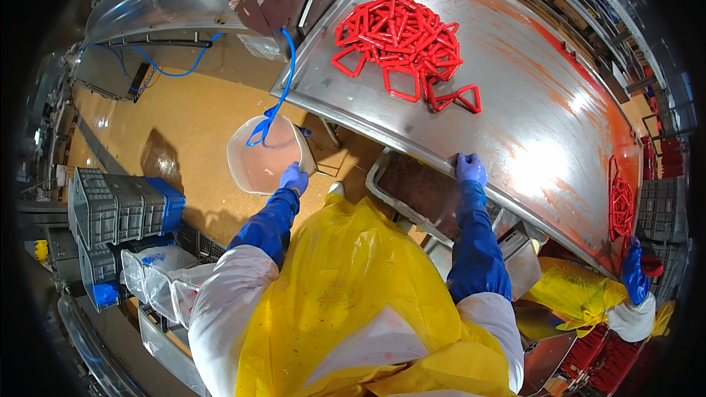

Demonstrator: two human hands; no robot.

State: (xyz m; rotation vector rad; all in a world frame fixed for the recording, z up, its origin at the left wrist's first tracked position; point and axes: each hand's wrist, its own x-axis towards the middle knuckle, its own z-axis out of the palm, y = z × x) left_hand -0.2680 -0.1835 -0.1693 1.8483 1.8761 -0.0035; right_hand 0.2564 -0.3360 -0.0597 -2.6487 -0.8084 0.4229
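A: Starting at the far left, why stack the crates [129, 209]?
B: Perhaps to save space.
A: And next, with the left hand [294, 178]?
B: Grasping the tub [303, 151] by its near-right rim, likely to steady it without touching the pinkish contents. Note also the blue strap [269, 115] hanging over its opening.
A: Further right?
B: On the desk [507, 95], beyond both hands, see the red links [404, 40], heaped back from the edge, presumably so as not to slip off. Below, see the bin [407, 211], partly under that edge, between the hands.
A: Doing what with the right hand [471, 169]?
B: Clenching the desk's near edge, seemingly for balance.
A: Where, then, to find the tub?
B: Just left of the left hand, touching; well apart from the right.
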